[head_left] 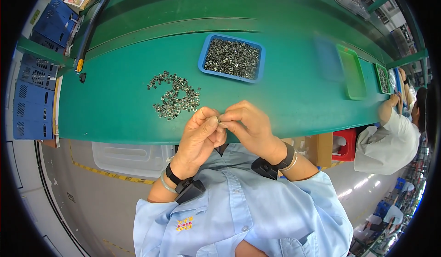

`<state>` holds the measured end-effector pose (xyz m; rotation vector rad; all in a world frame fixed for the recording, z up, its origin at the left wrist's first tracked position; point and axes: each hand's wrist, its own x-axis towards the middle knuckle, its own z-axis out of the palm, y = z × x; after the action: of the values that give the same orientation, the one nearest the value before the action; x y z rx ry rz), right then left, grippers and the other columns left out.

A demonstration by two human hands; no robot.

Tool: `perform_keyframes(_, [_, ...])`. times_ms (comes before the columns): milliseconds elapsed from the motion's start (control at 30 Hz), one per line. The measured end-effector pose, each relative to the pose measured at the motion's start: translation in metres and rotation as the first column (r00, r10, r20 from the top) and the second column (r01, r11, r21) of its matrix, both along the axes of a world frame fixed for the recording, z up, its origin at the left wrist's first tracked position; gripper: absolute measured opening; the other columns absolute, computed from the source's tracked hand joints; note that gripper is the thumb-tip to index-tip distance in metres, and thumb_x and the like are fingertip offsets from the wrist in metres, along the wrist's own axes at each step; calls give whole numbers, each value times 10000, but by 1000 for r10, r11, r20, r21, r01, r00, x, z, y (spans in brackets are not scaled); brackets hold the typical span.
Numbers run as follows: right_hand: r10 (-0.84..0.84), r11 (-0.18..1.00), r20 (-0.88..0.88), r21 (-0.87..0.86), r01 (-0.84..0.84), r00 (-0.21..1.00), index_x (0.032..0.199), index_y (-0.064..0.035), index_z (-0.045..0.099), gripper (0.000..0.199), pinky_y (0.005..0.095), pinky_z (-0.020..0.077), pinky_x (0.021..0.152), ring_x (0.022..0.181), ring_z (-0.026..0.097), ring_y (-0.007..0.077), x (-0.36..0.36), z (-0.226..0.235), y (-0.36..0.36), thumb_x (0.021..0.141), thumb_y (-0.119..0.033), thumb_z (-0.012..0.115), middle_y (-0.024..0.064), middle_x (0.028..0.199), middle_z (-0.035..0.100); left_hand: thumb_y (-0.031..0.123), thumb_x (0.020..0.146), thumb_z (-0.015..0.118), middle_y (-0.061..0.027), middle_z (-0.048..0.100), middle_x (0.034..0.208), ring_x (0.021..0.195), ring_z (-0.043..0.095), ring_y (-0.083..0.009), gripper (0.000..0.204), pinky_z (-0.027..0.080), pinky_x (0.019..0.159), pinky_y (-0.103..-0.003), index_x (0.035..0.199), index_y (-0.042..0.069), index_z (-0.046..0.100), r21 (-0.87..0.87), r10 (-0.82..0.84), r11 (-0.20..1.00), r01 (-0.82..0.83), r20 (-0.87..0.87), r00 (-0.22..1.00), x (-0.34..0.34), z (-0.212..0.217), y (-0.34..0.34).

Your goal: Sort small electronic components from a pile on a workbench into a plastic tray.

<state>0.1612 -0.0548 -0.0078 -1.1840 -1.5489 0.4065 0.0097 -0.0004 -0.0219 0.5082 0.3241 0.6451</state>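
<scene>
Two hands pinched together, my left hand (198, 135) and right hand (248, 124) closed on one tiny metal piece (220, 121), at the green table (119, 110) edge, loose pile (173, 96) and blue tray (232, 57) ahead, open green space around.

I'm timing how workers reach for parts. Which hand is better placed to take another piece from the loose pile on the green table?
Probably the left hand: the loose pile lies up and to its side. The right hand sits farther off, nearer the blue tray. Both pinch one small metal part between them.

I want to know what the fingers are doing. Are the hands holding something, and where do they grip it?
Both the left hand and right hand pinch one tiny metal piece between fingertips; which part cannot be told.
</scene>
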Motion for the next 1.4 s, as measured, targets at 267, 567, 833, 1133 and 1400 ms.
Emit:
perform_keyframes(267, [-49,997,288,76,28,956,919,-76,605,190,320,482,641,762,605,231,9,8,5,756,-41,697,58,855,626,196,926,569,-40,587,739,550,503,-116,149,363,473,-263,939,50,544,80,49,996,-34,-199,979,-5,17,4])
perform_keyframes(567, [53,993,-47,107,-47,998,893,-54,610,175,310,488,596,730,613,217,2,3,4,743,-20,693,61,813,620,211,920,580,-47,598,753,548,504,-129,158,348,466,-259,943,58,548,-130,-40,990,44,39,998,-5,15,-4])
perform_keyframes(833, [80,989,-41,129,-75,996,878,-53,615,164,307,488,563,700,612,218,3,1,5,740,-15,693,69,802,620,203,908,598,-44,595,740,530,506,-132,150,343,456,-259,936,65,544,-60,-52,997,51,-14,999,-6,20,-2])
perform_keyframes(1133, [43,987,-4,152,-42,999,871,-57,615,157,304,488,561,697,612,213,4,-3,4,741,-23,697,70,794,619,201,911,594,-31,561,714,522,501,-126,155,355,453,-248,925,59,532,34,-21,999,26,-146,989,-4,26,-2])
perform_keyframes(1400, [-67,994,49,91,62,997,878,-46,620,145,319,490,614,728,612,233,16,3,11,754,-26,694,92,814,628,199,949,527,-33,548,701,535,492,-115,141,369,461,-245,946,59,540,-3,38,999,-39,-183,982,-7,26,-2])
